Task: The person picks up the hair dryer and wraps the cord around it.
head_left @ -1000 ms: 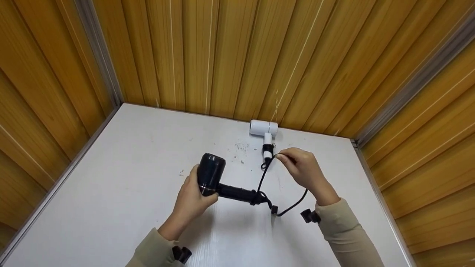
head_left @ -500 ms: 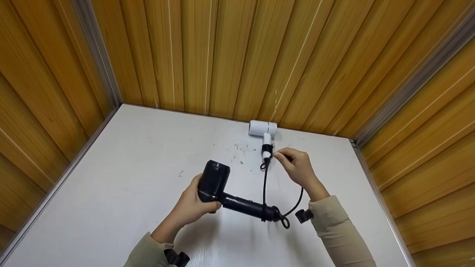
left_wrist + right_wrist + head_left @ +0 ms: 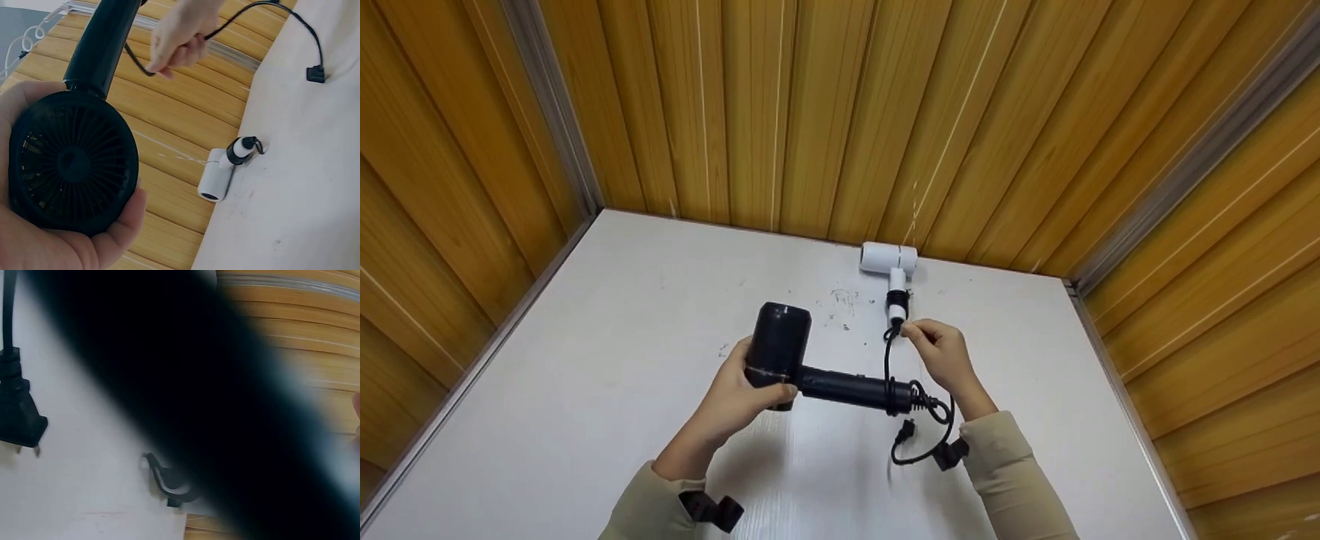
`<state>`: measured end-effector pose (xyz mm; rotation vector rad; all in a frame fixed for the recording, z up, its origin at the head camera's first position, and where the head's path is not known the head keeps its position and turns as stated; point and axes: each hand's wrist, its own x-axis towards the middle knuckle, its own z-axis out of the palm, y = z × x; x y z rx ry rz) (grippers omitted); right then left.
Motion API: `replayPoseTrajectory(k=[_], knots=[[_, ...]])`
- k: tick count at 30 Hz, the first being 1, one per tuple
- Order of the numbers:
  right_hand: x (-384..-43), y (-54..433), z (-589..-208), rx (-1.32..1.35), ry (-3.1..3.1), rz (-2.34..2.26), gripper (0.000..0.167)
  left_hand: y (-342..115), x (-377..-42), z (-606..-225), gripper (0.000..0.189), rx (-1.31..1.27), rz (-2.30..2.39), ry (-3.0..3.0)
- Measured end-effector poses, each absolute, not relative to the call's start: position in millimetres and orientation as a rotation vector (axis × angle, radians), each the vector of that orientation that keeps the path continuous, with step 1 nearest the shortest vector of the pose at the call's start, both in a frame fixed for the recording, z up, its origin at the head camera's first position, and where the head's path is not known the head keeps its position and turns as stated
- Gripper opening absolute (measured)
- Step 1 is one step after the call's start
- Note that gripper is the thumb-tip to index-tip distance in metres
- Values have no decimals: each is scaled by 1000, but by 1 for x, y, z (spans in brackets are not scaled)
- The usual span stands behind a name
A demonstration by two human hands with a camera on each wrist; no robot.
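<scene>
A black hair dryer point(image 3: 780, 341) is held above the white table by my left hand point(image 3: 735, 397), which grips the barrel around its grille end, as the left wrist view shows. Its handle points right, with the black cord point(image 3: 887, 360) looped around the handle's end. My right hand point(image 3: 945, 356) pinches this cord between thumb and fingers, beyond the handle. The cord's free end hangs below with its plug point(image 3: 906, 430), also in the right wrist view as a two-pin plug point(image 3: 21, 410). A broad dark blur covers much of that view.
A white hair dryer point(image 3: 889, 259) lies at the back of the white table point(image 3: 660, 300), its black cord wrapped about its handle. Wood-patterned panel walls point(image 3: 810, 112) enclose the table at the back and both sides. Small dark marks spot the tabletop.
My right hand has moved left and slightly down with the cord. The black hair dryer dipped, then rose again and shifted a little left. The plug end now swings free below the handle.
</scene>
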<state>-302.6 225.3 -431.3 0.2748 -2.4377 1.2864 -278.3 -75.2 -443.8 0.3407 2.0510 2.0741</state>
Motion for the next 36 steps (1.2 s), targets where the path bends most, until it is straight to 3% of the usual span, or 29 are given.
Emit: replayPoseTrajectory(k=[9, 15, 25, 36], knots=[[-300, 218, -447, 186, -2526, 1390, 20, -77, -280, -435, 84, 247, 2097, 2157], [-312, 230, -486, 59, -2565, 1413, 24, -75, -284, -433, 86, 108, 2138, 2208], [-301, 220, -503, 166, -2652, 1348, 29, -72, -293, -434, 88, -98, 2261, 2223], [-278, 208, -493, 353, -2642, 1256, 29, -63, -301, -441, 91, -167, 2377, 2265]])
